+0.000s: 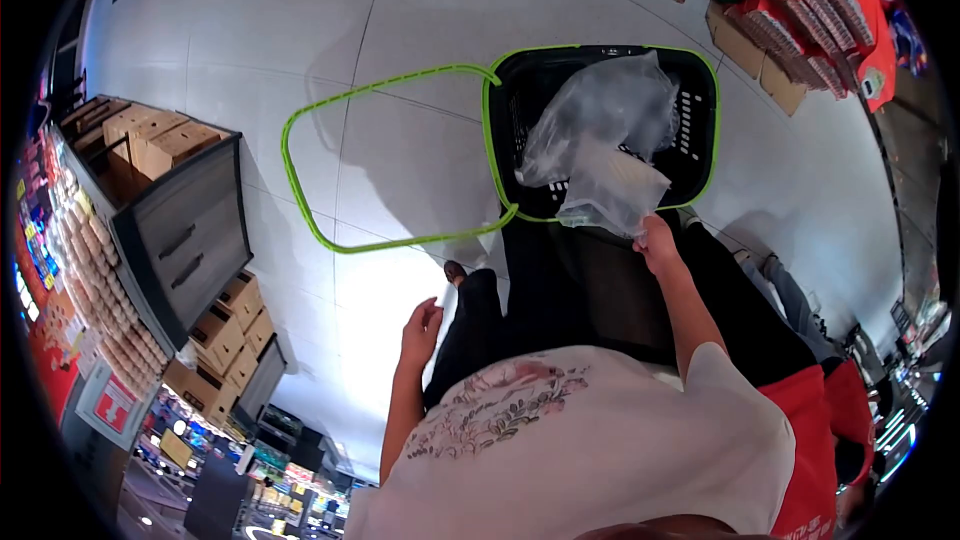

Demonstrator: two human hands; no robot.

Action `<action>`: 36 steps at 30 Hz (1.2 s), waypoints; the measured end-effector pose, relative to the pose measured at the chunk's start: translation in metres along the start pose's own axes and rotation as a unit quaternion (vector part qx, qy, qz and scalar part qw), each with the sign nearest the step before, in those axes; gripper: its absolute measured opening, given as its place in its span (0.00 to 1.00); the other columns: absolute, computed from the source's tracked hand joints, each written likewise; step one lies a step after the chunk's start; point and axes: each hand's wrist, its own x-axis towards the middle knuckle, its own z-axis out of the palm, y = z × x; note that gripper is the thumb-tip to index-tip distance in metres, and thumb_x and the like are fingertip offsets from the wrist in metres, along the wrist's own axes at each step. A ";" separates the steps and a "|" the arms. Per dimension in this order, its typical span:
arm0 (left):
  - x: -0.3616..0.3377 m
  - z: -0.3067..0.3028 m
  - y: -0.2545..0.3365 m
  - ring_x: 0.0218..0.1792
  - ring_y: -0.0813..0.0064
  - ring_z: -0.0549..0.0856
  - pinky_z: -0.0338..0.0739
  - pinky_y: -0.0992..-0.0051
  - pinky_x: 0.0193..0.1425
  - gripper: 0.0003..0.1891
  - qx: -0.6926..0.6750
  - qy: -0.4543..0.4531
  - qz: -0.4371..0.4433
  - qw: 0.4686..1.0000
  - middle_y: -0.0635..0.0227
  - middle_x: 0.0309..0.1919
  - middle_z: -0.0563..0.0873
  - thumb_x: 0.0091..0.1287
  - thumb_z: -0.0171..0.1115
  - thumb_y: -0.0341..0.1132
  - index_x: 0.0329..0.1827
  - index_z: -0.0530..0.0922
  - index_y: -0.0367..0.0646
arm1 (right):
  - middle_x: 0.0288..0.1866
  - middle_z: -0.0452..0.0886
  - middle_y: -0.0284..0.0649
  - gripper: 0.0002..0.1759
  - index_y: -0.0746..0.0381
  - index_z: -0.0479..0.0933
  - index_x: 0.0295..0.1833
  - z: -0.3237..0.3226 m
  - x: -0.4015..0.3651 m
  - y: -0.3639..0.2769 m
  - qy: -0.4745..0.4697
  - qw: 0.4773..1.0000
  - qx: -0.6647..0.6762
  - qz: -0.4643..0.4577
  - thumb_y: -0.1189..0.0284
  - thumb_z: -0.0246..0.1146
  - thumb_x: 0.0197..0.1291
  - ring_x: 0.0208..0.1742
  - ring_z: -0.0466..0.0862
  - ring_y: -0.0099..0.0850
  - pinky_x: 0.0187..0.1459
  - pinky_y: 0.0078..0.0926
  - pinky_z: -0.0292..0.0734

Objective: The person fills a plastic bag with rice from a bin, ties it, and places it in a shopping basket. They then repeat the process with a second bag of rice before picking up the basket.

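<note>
Right hand (655,243): fingers pinched on the lower corner of a clear plastic bag (610,190). Bag lies ahead of the hand, over the near rim of a black basket (697,165). Farther ahead, inside basket: second, crumpled plastic bag (590,105). Left hand (422,328): holding nothing, fingers loosely curled, well apart from basket.

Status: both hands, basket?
Right hand pinching clear plastic bag at black basket. Left hand off to the side, nothing visible in it. Green handle clear of basket opening.
</note>
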 end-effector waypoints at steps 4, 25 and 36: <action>0.000 0.005 0.009 0.39 0.74 0.80 0.72 0.77 0.45 0.16 0.037 0.010 0.101 0.994 0.61 0.37 0.81 0.60 0.55 0.31 0.52 0.71 0.39 | 0.28 0.72 0.33 0.10 0.61 0.70 0.39 -0.016 -0.059 0.004 -0.004 0.998 0.020 -0.064 0.69 0.48 0.54 0.22 0.69 0.24 0.19 0.22 0.64; -0.086 0.026 0.067 0.63 0.51 0.58 0.50 0.55 0.65 0.44 0.135 0.232 0.601 0.753 0.48 0.61 0.58 0.43 0.67 0.40 0.62 0.54 0.34 | 0.28 0.75 0.32 0.09 0.62 0.73 0.33 0.138 -0.344 0.041 -0.364 0.873 -0.184 -0.269 0.72 0.48 0.53 0.28 0.74 0.21 0.30 0.17 0.68; -0.187 -0.084 -0.061 0.41 0.62 0.77 0.69 0.66 0.47 0.20 -0.091 0.327 0.542 0.769 0.61 0.37 0.78 0.48 0.62 0.36 0.45 0.71 0.41 | 0.28 0.72 0.31 0.07 0.64 0.72 0.38 0.266 -0.410 0.163 -0.582 0.556 -0.526 -0.275 0.76 0.51 0.56 0.32 0.69 0.18 0.34 0.18 0.67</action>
